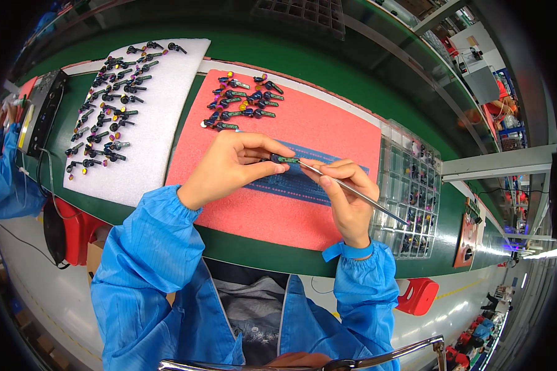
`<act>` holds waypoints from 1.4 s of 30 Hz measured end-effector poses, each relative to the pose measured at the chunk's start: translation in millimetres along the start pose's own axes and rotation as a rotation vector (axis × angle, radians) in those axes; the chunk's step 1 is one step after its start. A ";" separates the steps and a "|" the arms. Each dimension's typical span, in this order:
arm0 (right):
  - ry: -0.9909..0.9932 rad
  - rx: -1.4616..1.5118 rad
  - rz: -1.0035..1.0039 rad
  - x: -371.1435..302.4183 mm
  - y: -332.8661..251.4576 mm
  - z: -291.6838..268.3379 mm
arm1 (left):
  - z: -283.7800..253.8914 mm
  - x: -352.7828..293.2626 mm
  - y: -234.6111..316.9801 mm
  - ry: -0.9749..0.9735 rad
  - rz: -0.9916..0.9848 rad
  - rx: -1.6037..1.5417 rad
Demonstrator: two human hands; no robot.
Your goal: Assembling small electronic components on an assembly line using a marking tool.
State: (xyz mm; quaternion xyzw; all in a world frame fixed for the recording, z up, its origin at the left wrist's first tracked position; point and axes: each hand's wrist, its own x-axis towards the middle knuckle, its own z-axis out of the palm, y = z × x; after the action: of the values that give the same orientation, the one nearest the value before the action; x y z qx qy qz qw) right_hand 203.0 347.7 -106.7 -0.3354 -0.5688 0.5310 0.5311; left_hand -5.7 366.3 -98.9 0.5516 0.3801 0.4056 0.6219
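Between the thumb and fingers of my left hand [223,166] is a small black stem-shaped part [284,159] with a strip of green circuit board, resembling an earbud. My right hand [351,201] grips slim metal tweezers [377,206]. Their tip meets the right end of the part, though I cannot tell whether it pinches anything. Both hands hover over a blue perforated sheet [309,194], which lies on a pink foam mat [247,213]. Similar dark parts with shiny gold and purple ends [230,94] lie in rows at the mat's far left.
Left of the mat, a white foam sheet [151,133] carries several rows of like parts. A clear compartment tray [387,216] with small parts stands at the right. Farther left are a black box device [48,108] and a co-worker's blue sleeve [6,167]. Red stools [418,297] stand below the green bench.
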 end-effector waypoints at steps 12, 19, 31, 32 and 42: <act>0.008 -0.199 -0.083 -0.1 1.0 2.0 | -0.8 0.6 -1.7 -0.002 0.009 -0.001; 0.042 -0.164 -0.043 4.2 -9.3 0.7 | -1.3 2.8 -6.5 0.026 0.070 0.042; -0.037 -0.169 0.479 2.3 9.9 -0.7 | -9.1 8.1 -10.6 0.088 -0.015 0.094; -0.037 -0.169 0.479 2.3 10.8 -0.3 | -8.7 7.5 -10.9 0.089 -0.015 0.095; -0.036 -0.154 0.469 1.4 15.9 -0.8 | -5.9 6.0 -8.9 0.029 -0.070 0.082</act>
State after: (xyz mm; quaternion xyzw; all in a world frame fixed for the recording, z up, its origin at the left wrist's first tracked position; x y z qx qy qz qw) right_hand 200.6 352.6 -121.7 -0.4882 -0.5236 0.6008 0.3557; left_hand -8.1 373.5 -108.5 0.5568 0.4245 0.3757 0.6071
